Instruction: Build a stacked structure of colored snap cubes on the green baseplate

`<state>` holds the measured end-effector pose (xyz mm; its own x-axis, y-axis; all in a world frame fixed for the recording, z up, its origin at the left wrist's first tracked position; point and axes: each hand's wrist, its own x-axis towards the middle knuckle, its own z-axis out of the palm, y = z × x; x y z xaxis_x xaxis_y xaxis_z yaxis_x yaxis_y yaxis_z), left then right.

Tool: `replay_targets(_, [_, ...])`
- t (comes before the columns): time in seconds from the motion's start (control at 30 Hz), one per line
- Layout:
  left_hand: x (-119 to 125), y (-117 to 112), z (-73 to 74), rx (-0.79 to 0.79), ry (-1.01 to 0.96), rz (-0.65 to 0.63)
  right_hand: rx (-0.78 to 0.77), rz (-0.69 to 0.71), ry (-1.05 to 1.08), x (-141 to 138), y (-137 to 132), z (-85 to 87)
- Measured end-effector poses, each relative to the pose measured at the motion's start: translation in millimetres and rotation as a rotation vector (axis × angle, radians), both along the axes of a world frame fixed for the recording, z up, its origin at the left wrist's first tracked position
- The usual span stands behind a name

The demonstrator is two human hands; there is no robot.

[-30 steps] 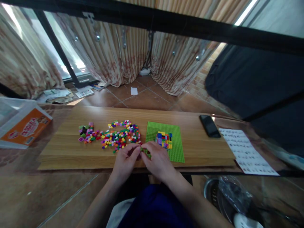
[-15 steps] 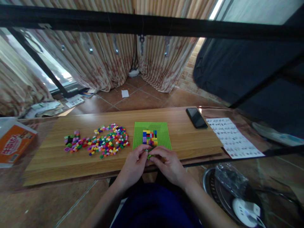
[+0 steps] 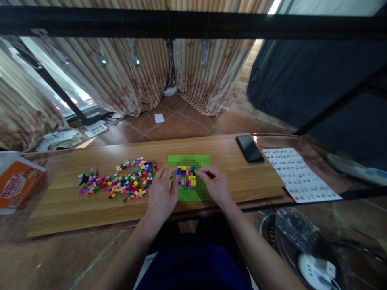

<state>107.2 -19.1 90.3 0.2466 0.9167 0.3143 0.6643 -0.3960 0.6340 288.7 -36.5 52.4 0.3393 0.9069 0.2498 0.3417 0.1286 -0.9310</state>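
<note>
A green baseplate [image 3: 189, 159] lies on the wooden board [image 3: 90, 205], with a small block of multicoloured bricks [image 3: 186, 176] built on its middle. My left hand [image 3: 163, 191] rests on the plate's left side, fingers stretched out towards the block and touching its left edge. My right hand [image 3: 214, 185] is at the block's right side, its fingertips pinched together at the upper right corner. What the pinch holds is too small to make out. A spread of loose coloured bricks [image 3: 133, 183] lies just left of my left hand.
A smaller heap of bricks [image 3: 87, 183] sits further left. A black phone [image 3: 249, 148] and a printed sheet [image 3: 299, 175] lie to the right. An orange box [image 3: 18, 185] stands at the far left. Below the board's right end is a metal bowl [image 3: 272, 237].
Both hands moved away from me, from the board's near edge where they worked a small green piece together, onto the baseplate, and now flank the brick block.
</note>
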Motion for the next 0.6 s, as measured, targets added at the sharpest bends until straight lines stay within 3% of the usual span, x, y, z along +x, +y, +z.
replay_targets(0.1, [0.6, 7.0, -9.0, 0.061, 0.037, -0.037, -0.040, 0.019, 0.034, -4.0, 7.1, -4.3])
replay_targets(0.3, [4.1, 10.3, -23.0, -0.005, -0.031, -0.088, -0.098, 0.006, 0.081, -3.9, 11.7, -6.7])
replay_targets(0.6, [5.5, 10.4, -25.5, -0.036, -0.100, -0.107, -0.218, 0.083, 0.400, -1.9, 22.8, -0.1])
